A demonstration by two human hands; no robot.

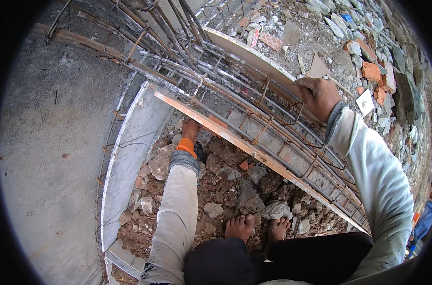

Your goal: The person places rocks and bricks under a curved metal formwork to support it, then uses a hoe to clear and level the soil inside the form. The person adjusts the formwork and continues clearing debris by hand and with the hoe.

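Note:
My right hand (318, 97) is closed on the top edge of the far formwork board (254, 53), its fingers curled over the rim. Low beside the near formwork plank (235, 138) is my left hand (190, 128), with an orange band (186, 146) at its wrist; the plank and shadow hide its fingers. Between the two boards lies a long cage of steel rebar (258, 116) with bent stirrups. A pale board (130, 142) stands on edge to the left of my left arm.
My bare feet (239, 227) stand on loose soil and rubble (225, 166). More rebar (178, 28) rises at the top. Broken bricks (371, 71) and stones line the right side. A grey concrete surface (54, 156) fills the left.

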